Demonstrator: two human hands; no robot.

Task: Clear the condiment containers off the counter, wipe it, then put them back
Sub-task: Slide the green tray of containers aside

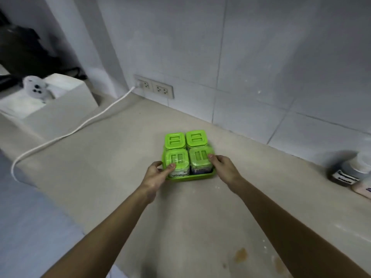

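- White power cord (66, 135) at 9 o'clock, running from the double wall socket (154, 87) down across the counter (112, 161); well apart from the work.
- Left hand (155, 173) at the 8 o'clock corner of the green tray (192, 177). Thumb lies on top of the near-left jar labelled "vinegar" (177, 167); the other fingers curl round the tray's left edge. Closed on the tray and jar, as far as shows.
- Tray sits mid-counter, short of the tiled wall. It holds four green-lidded condiment jars (195, 139) packed two by two, touching.
- Right hand (222, 167) at the tray's 4 o'clock corner, fingers narrow, one tip on the lid of the near-right jar. Whether fingers reach under the rim cannot be told.
- Judgement: step in hand is lifting the whole tray off as one load. Counter not yet wiped.
- To do well: get fingers under both side rims, keep thumbs pressing the near lids, lift level so the far jars do not tip.
- Orange-brown stain (241, 255) at 5 o'clock near the counter edge; needs the wipe.
- Dark labelled jar (345, 173) at 3 o'clock, blurred, beside a pale one; both likely need clearing too.
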